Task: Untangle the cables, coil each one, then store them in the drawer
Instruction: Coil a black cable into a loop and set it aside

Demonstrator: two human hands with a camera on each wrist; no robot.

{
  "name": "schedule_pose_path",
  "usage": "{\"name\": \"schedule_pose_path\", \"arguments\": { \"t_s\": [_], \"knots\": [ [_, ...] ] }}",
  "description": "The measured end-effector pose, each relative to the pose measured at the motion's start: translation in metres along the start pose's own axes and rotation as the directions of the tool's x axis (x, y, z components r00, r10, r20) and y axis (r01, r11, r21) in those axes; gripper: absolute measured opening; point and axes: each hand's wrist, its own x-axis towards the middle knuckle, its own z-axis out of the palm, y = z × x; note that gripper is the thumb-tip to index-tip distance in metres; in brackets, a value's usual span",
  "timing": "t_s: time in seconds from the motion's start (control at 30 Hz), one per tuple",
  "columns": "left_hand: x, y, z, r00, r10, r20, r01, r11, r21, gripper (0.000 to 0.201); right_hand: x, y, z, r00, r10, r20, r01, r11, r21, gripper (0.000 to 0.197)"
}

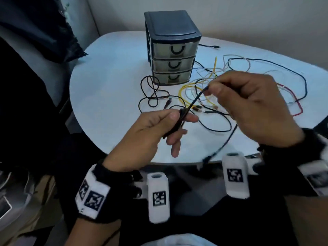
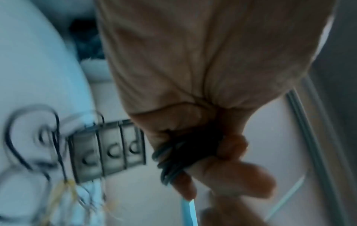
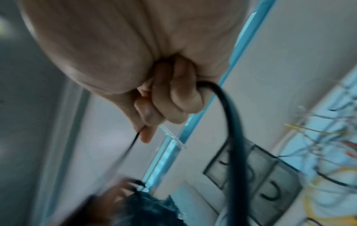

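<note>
Partly coiled thin black cable [image 1: 194, 99]

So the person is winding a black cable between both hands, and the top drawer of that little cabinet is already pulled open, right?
Not quite: all three drawers of the drawer cabinet are closed, as the head view shows. The left hand and right hand do hold the black cable.

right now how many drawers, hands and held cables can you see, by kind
drawers: 3
hands: 2, left and right
held cable: 1, black, gripped by both hands
total: 6
The pile of loose cables is too tangled to count.
</note>
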Motion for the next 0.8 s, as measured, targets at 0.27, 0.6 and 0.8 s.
{"name": "schedule_pose_path", "arguments": {
  "t_s": [0.27,0.6,0.8],
  "knots": [
    [0.012,0.027,-0.022,0.933,0.256,-0.254,-0.351,0.811,-0.468,0.04,-0.043,0.051,0.061,0.917,0.13,0.376,-0.115,0.991,-0.062,0.021],
    [0.008,-0.007,-0.002,0.988,0.029,-0.149,0.011,0.966,0.259,0.04,-0.035,-0.015,0.021,0.964,-0.13,0.23,0.171,0.971,-0.169,0.02],
    [0.002,0.014,0.016,0.998,-0.011,0.059,0.033,0.918,-0.395,0.048,-0.025,-0.002,0.035,0.979,0.166,0.119,-0.202,0.872,0.445,0.024]
  ]
}}
